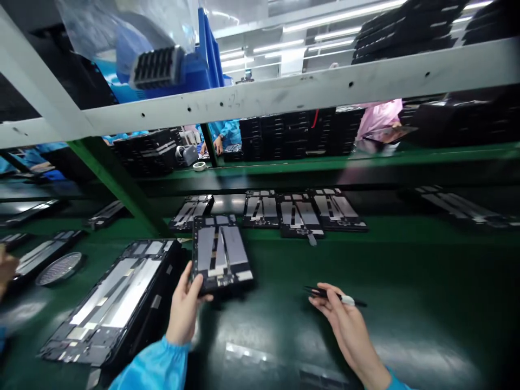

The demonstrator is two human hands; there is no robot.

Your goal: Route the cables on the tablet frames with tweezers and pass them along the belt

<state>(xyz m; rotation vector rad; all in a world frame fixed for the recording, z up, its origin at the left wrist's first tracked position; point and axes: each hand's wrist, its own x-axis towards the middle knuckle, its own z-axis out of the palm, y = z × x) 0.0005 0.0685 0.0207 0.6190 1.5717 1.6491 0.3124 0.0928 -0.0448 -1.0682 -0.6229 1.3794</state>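
My left hand (187, 303) grips the lower left corner of an opened tablet (235, 249), holding it tilted above the green bench. Grey batteries, ribbon cables and a circuit board show in the tablet's uncovered inside. My right hand (339, 319), off to the right, is closed around slim black tweezers (359, 303) with a white band; their tips point left, apart from the tablet. Left of my left hand lies a stack of opened tablets (117, 298), its top one showing bright silver batteries.
Several opened tablets (300, 214) lie along the back of the bench (406, 271). A round mesh-topped dish (60, 268) stands at left, near another person's hand (6, 268). A white shelf beam (284, 89) crosses above; a green post (117, 184) slants down at left.
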